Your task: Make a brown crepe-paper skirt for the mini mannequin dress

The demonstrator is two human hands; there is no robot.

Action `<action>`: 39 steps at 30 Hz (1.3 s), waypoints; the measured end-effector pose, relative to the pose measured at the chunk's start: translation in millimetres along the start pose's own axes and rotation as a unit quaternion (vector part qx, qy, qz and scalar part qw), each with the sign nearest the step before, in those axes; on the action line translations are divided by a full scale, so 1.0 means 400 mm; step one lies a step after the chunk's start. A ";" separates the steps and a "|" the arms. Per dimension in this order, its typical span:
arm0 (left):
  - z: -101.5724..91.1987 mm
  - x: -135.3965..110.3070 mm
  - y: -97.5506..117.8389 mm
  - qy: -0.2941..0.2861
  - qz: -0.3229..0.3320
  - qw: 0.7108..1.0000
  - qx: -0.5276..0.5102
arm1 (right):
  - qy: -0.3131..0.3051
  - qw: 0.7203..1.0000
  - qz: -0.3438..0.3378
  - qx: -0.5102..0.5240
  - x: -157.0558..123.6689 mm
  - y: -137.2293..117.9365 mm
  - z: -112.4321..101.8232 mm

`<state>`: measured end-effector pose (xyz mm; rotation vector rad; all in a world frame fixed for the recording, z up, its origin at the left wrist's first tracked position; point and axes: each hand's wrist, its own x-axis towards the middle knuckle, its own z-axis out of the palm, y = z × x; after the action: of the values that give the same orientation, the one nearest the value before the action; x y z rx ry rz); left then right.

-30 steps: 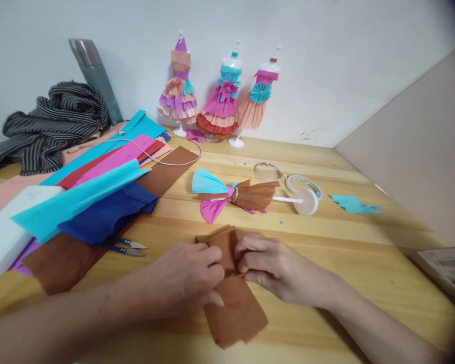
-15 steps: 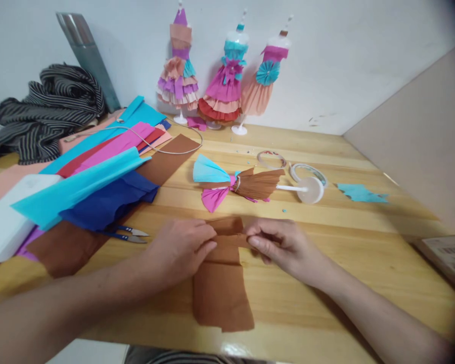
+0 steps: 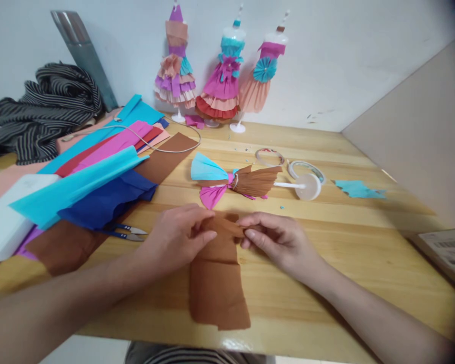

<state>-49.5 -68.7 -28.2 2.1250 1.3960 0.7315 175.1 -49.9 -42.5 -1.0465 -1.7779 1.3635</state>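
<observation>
A piece of brown crepe paper (image 3: pixel 216 288) lies on the table in front of me, its far end folded over. My right hand (image 3: pixel 275 240) is closed, pinching the right end of that fold between thumb and fingers. At the left end of the fold, my left hand (image 3: pixel 182 235) has its index finger and thumb on the paper, with a gap between their tips. Just beyond both hands, a small dress stand (image 3: pixel 254 182) lies on its side, dressed in brown, light blue and magenta crepe paper. Its white round base (image 3: pixel 308 186) points right.
Thread snips (image 3: pixel 131 232) lie left of my left hand, beside stacked coloured crepe paper (image 3: pixel 109 199). Two tape rolls (image 3: pixel 307 172) and a light blue scrap (image 3: pixel 358 189) are at the right. Several dressed stands (image 3: pixel 231 76) stand by the wall. A box (image 3: pixel 447 250) sits at the right edge.
My left thumb and index finger have spread apart at the fold. My right hand has shifted slightly left, and the folded strip now slants down toward it.
</observation>
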 end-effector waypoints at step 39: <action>0.001 0.010 -0.017 0.111 0.064 0.991 -0.043 | 0.116 0.986 -0.046 0.107 -0.004 0.028 -0.024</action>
<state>-52.4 -62.6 -32.3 2.1332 1.3196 1.0881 186.3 -45.7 -50.9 -0.9522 -1.4583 1.2869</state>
